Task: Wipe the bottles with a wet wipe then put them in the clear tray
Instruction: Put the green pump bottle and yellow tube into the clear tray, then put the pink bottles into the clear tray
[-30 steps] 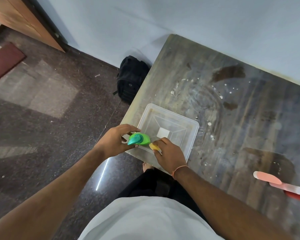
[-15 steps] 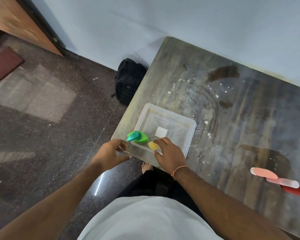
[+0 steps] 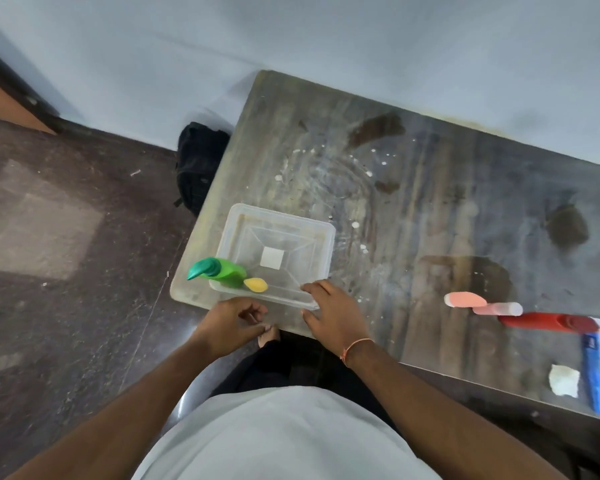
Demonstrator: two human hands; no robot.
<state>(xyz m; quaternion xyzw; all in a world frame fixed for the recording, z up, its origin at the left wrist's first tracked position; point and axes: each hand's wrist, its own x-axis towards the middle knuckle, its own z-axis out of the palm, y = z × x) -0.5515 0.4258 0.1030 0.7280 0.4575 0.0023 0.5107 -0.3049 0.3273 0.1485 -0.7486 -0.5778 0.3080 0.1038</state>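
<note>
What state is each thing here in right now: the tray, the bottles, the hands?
clear tray: open, on the table's near corner.
green bottle: in the tray, leaning over its left rim.
yellow bottle: lying in the tray.
pink bottle: lying on the table.
red bottle: lying on the table.
left hand: loosely curled, holding nothing.
right hand: open, fingers at the tray's rim.

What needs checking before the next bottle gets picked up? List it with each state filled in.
1. Green bottle in the clear tray: ok, at its near-left corner.
2. Yellow bottle in the tray: ok, beside the green one.
3. Left hand free: ok, holds nothing.
4. Right hand free: ok, fingers straight, at the tray's near rim.
5. Bottles left on the table: not ok, pink bottle and red bottle lie to the right.
6. Wipe wet: cannot tell.
</note>
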